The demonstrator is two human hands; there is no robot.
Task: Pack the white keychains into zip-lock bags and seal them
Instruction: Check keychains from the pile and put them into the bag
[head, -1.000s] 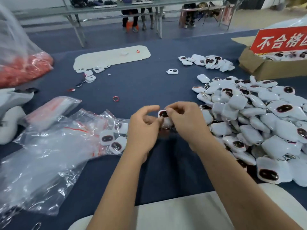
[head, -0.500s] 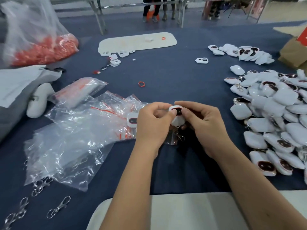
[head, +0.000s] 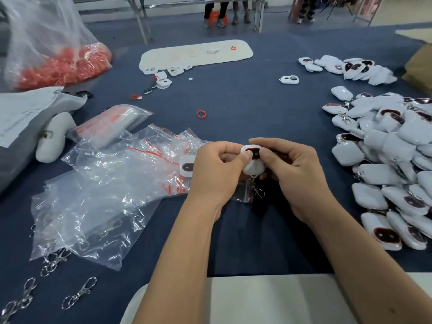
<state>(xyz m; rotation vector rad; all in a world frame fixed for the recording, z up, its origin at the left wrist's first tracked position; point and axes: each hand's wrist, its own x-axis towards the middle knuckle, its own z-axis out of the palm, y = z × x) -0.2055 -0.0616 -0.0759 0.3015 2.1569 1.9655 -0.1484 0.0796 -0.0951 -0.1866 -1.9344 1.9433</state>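
Both hands are now holding the white keychain [head: 253, 160] higher above the table [head: 233, 108], clasp dangling into a small zip-lock bag [head: 243, 194]. Left hand [head: 217, 169] and right hand [head: 292, 174] are each pinching the keychain. Risk: the bag is lying loose, so its mouth could be collapsing and snagging the clasp.

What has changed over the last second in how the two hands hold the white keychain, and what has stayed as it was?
Little changed. Both hands, left hand and right hand, kept pinching the white keychain, which now shows its dark face and hanging metal clasp more plainly. The camera tilted downward. The zip-lock bags and keychain pile stayed put.
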